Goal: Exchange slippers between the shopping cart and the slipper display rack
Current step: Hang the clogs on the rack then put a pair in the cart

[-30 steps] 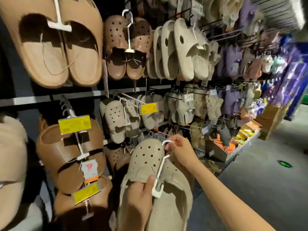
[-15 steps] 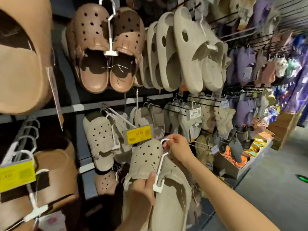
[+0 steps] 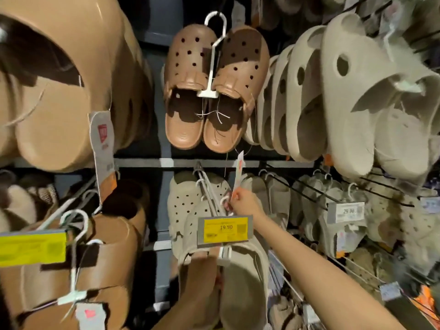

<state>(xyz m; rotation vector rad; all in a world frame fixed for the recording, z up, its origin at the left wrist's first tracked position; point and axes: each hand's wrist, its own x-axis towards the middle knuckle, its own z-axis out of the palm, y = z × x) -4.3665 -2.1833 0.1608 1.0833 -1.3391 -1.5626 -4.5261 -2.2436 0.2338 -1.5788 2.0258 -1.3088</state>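
Beige slipper pair (image 3: 242,282) hanging vertical, toes up; left hand (image 3: 202,277) gripping it, right hand (image 3: 242,202) pinching its white hanger hook (image 3: 225,201).

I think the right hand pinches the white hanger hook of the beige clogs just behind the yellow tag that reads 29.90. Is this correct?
Not quite: in the head view the yellow tag reads 19.90. The right hand does pinch the white hanger hook of the beige clogs just behind it.

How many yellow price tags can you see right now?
2. One yellow tag hangs on the peg in front of the beige clogs, just below the right hand; another at the left edge. Others may be hidden.
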